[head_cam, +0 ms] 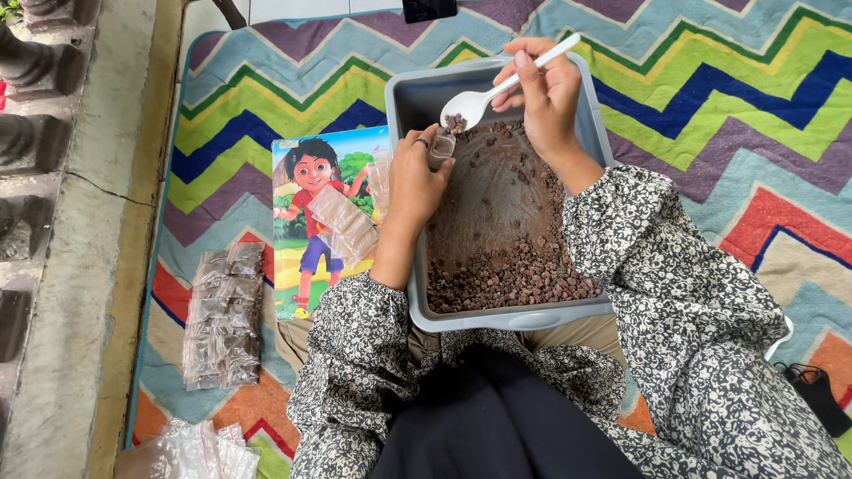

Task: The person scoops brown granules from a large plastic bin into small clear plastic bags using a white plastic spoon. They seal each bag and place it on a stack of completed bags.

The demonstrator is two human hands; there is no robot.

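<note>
Zigzag mat (710, 106) on floor; L hand (415, 177) grips bag (441, 147), R hand (546, 89) grips spoon (497, 89).

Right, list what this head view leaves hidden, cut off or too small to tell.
- Small clear bag: mostly hidden by the left hand; fill level unreadable.
- Brown granules in the grey tray: too small to identify.
- Dark object at the top: cut off by the edge.
- Black item at right: partly behind the sleeve.
- White spoon handle: partly hidden by the right hand.
</note>
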